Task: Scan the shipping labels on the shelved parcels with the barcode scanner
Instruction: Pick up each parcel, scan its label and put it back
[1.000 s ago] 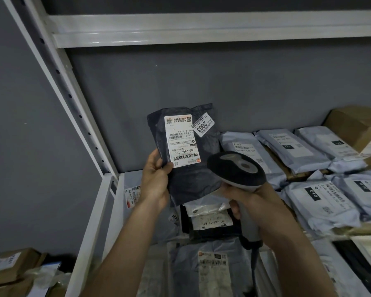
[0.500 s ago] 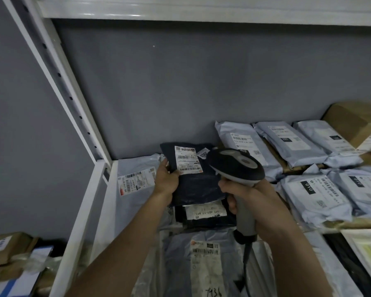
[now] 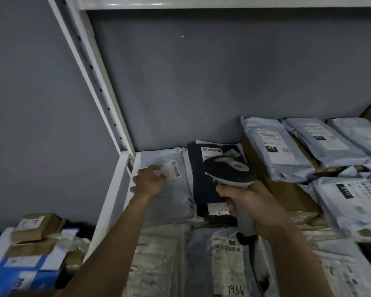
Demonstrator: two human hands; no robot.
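**Reaching for the next parcel in the shelf corner**

The pale grey parcel (image 3: 159, 189) lies flat in the far left corner of the shelf, at about nine o'clock from the scanner head. Its white shipping label (image 3: 173, 169) faces up, and the left hand (image 3: 149, 180) is on it: the fingers (image 3: 159, 173) curl over the near-left end of the label and seem to pinch the bag there, though the picture is a little blurred and I cannot say how firm the hold is. The right hand (image 3: 251, 202) is closed round the grey handle of the barcode scanner (image 3: 230, 170), whose dark head hangs above the dark parcel (image 3: 204, 181) just to the right of the pale one. The window of the scanner is turned away from me, so where it aims I cannot tell.

To my judgement the step in hand is taking up or turning the pale parcel so that its barcode can be read. The next move calls for the left hand to uncover the label, because the fingers hide part of it, and for the scanner to swing toward ten o'clock and face the barcode squarely.

Outward from here, more grey bags (image 3: 276, 146) lean at two o'clock, and other parcels (image 3: 227, 260) lie at six o'clock. The white shelf post (image 3: 90, 67) rises at eleven o'clock, and brown boxes (image 3: 38, 227) sit low at eight o'clock.
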